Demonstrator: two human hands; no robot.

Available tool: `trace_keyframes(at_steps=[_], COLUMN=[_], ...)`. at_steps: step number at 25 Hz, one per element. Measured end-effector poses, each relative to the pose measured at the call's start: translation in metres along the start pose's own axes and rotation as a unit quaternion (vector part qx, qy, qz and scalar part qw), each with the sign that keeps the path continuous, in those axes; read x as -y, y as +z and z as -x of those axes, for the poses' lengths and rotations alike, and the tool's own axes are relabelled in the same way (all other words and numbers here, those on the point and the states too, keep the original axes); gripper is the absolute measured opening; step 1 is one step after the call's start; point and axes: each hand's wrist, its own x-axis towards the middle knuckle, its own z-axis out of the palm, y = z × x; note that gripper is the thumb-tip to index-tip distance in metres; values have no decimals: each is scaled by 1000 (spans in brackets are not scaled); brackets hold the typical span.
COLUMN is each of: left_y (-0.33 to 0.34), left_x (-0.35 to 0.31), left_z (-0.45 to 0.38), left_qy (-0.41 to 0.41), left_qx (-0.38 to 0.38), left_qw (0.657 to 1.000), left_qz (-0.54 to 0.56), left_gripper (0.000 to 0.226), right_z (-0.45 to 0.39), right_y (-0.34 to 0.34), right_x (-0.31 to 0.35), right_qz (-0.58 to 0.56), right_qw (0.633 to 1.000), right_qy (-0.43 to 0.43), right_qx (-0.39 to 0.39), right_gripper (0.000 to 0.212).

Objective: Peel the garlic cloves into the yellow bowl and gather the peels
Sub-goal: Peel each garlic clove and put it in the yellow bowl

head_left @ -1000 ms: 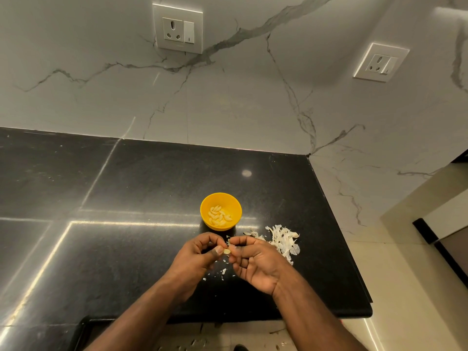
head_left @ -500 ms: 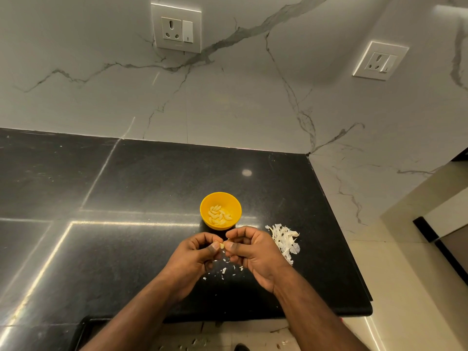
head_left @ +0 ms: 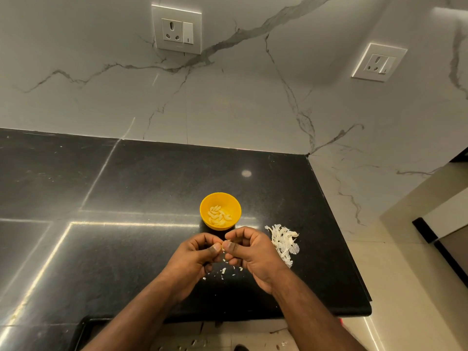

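Note:
A small yellow bowl (head_left: 229,202) stands on the black counter with several peeled garlic cloves (head_left: 219,216) in it. Just in front of the bowl my left hand (head_left: 193,258) and my right hand (head_left: 249,250) meet, thumbs together, both pinching one small garlic clove (head_left: 223,246) that is mostly hidden by my fingertips. A heap of white garlic peels (head_left: 283,240) lies on the counter just right of my right hand. Small peel scraps (head_left: 224,271) are scattered under my hands.
The black stone counter (head_left: 126,188) ends at a right edge near the peel heap and a front edge below my forearms. A marble wall with two sockets (head_left: 176,29) rises behind. More peel bits lie on the floor (head_left: 195,343) below.
Both hands have shifted slightly away from me towards the bowl while still working the clove between the thumbs. The bowl and peel heap have not moved.

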Motion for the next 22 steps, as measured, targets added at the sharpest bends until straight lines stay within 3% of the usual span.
trace_keyframes(at_steps=[5, 9, 22], left_y=[2, 4, 4], left_x=[-3, -2, -3], left_z=[1, 4, 3], left_qy=[6, 4, -35], left_qx=[23, 27, -5], left_qw=[1000, 999, 997], left_qz=[10, 21, 71], left_gripper=[15, 16, 12], right_z=[2, 2, -8], right_y=[-2, -3, -16], right_x=[-2, -4, -12], right_qz=[-78, -98, 78], right_qw=[996, 994, 992], right_qy=[40, 45, -13], right_qx=[3, 7, -97], right_gripper=[27, 20, 18])
